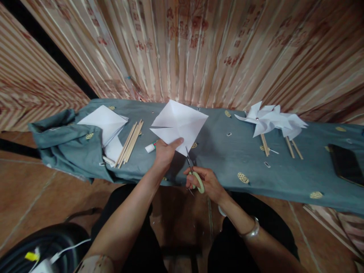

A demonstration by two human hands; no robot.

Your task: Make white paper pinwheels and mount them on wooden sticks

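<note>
My left hand [166, 153] grips a white square sheet of paper [182, 121] near its lower edge, thumb on top. The sheet has crossing fold lines, and a slit runs inward from its left corner. In my right hand [209, 182] is a pair of scissors [200, 182] with pale green handles. Their blades point up and meet the sheet's near corner. Beneath the sheet, close to my left hand, a white glue stick [150, 148] lies partly covered.
Wooden sticks [131, 144] and a stack of white paper [105, 121] lie to the left on the green cloth [216, 159]. Finished paper pinwheels [270, 117] on sticks rest to the right. A black phone [345, 163] sits at the far right. A patterned curtain [193, 49] hangs behind.
</note>
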